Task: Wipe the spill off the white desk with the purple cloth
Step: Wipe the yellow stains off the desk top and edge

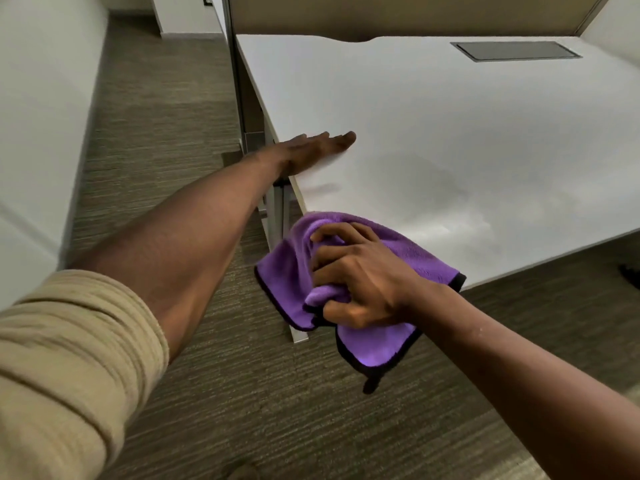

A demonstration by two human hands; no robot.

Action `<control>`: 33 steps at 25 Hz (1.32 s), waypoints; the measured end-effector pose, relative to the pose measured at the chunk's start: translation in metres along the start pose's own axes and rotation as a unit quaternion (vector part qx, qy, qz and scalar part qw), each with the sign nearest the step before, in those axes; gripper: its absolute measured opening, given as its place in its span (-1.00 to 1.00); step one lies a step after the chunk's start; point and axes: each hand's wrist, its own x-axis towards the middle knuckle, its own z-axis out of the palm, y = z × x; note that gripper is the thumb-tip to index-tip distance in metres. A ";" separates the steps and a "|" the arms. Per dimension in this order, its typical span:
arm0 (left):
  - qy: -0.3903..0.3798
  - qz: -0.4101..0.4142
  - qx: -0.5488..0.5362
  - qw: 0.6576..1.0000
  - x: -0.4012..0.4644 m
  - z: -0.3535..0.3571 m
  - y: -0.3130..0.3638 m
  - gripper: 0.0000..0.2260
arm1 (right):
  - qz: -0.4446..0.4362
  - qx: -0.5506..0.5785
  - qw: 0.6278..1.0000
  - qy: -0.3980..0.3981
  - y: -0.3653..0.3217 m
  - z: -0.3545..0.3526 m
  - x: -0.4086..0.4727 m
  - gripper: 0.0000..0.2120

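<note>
The white desk [433, 109] fills the upper right of the head view. A purple cloth [377, 348] with a dark border is bunched at the desk's near corner, partly hanging over the edge. My right hand [360, 275] is shut on the purple cloth and rests on that corner. My left hand [315, 150] lies flat, fingers together, palm down on the desk's left edge. A faint wet sheen [446, 216] shows on the desk surface just beyond the cloth; I cannot make out its outline.
A grey cable hatch [516, 50] is set into the desk at the far right. A beige partition [398, 12] backs the desk. Metal desk legs [277, 209] stand below the left edge. Striped carpet [166, 109] and a white wall [38, 98] lie to the left.
</note>
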 end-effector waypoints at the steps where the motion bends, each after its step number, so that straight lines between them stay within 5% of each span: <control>1: -0.010 0.003 0.014 1.000 -0.003 0.001 0.005 -0.18 | 0.010 -0.002 1.000 -0.013 0.003 -0.003 0.004 -0.66; 3: -0.014 0.028 0.085 0.996 -0.008 0.003 0.014 -0.06 | 0.027 -0.007 1.000 -0.007 0.004 -0.006 0.009 -0.67; 8: 0.064 0.073 0.327 0.940 -0.007 0.025 0.003 -0.12 | 0.002 -0.004 0.997 0.077 -0.003 0.011 0.000 -0.71; 13: 0.082 0.083 0.325 0.938 -0.005 0.026 -0.001 -0.11 | 0.042 0.031 0.999 0.012 0.010 -0.004 0.014 -0.65; 21: 0.093 0.091 0.318 0.939 -0.005 0.026 -0.005 -0.14 | 0.005 0.042 0.997 0.058 -0.010 0.010 -0.025 -0.76; 27: 0.090 0.081 0.304 0.945 -0.007 0.026 -0.001 -0.18 | 0.028 0.012 0.999 -0.022 0.002 -0.008 0.002 -0.69; 33: 0.098 0.081 0.310 0.942 -0.006 0.028 -0.004 -0.16 | 0.019 0.012 0.998 0.053 -0.017 0.009 -0.012 -0.73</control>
